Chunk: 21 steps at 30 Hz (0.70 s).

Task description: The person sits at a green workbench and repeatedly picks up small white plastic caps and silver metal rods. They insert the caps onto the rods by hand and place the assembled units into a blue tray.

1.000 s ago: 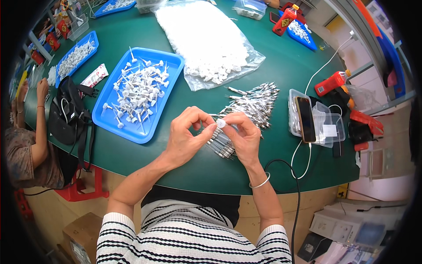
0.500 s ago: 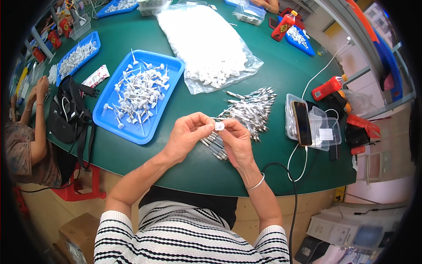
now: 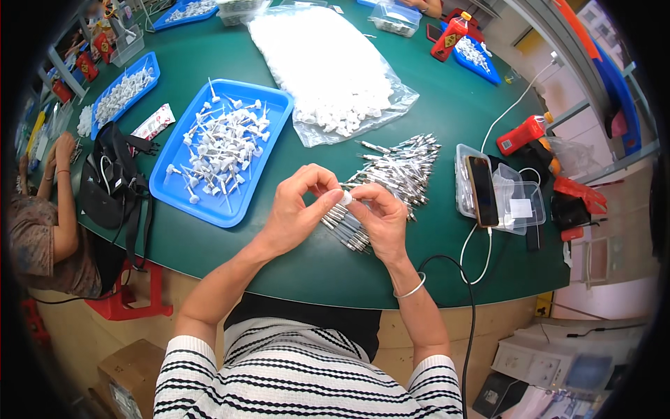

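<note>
My left hand point(image 3: 301, 209) and my right hand point(image 3: 380, 222) meet over the near part of the green table. Between their fingertips is a small white plastic piece point(image 3: 345, 198), pinched from both sides. A thin rod seems to sit by it, mostly hidden by the fingers. Just beyond and under my right hand lies a heap of thin metal rods point(image 3: 401, 171) with pale sleeves. To the left, a blue tray point(image 3: 241, 209) holds many white caps with thin stems point(image 3: 223, 150). Farther back lies a clear bag of white plastic pieces point(image 3: 342, 77).
At right, a phone point(image 3: 481, 192) rests on clear plastic boxes point(image 3: 520, 209), with a white cable beside it. Red bottles point(image 3: 520, 136) stand or lie near the right edge. A black bag point(image 3: 112, 174) lies at left, near another person's arm point(image 3: 64, 188).
The white piece has turned between my fingertips, its round face less toward me. Both hands stay nearly in place, and the whole view has shifted slightly.
</note>
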Motion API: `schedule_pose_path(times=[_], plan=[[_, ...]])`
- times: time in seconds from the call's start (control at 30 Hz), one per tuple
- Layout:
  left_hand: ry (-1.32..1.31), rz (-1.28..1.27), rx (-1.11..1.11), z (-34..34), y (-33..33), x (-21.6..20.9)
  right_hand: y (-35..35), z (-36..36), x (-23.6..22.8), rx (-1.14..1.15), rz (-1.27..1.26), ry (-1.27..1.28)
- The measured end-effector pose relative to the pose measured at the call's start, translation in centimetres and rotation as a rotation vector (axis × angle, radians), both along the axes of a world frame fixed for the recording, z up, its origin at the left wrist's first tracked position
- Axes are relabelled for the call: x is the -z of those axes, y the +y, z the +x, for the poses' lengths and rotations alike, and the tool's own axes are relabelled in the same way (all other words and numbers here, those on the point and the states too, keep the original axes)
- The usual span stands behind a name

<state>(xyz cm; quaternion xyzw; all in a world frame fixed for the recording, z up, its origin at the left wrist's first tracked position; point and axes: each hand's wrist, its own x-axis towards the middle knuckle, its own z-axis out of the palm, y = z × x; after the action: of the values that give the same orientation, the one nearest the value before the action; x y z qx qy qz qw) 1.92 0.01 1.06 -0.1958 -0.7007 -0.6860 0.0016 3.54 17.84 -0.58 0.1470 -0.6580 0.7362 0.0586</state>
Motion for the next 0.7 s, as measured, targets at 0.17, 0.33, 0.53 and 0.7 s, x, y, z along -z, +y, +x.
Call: schedule_pose_path(times=[0.17, 0.33, 0.53, 0.7], plan=[[-0.186, 0.206, 0.089, 0.3, 0.4, 0.1, -0.2, 0.2, 0.3, -0.08, -0.195, -0.152], [-0.283, 0.336, 0.146, 0.4, 0.6, 0.1, -0.6, 0.3, 0.2, -0.126, -0.349, -0.26], [-0.291, 0.301, 0.158, -0.1, 0.1, 0.6, 0.0, 0.0, 1.2, -0.096, -0.319, -0.226], [-0.347, 0.153, 0.297, 0.0, 0.1, 0.1, -0.2, 0.0, 0.7, -0.128, -0.244, -0.142]])
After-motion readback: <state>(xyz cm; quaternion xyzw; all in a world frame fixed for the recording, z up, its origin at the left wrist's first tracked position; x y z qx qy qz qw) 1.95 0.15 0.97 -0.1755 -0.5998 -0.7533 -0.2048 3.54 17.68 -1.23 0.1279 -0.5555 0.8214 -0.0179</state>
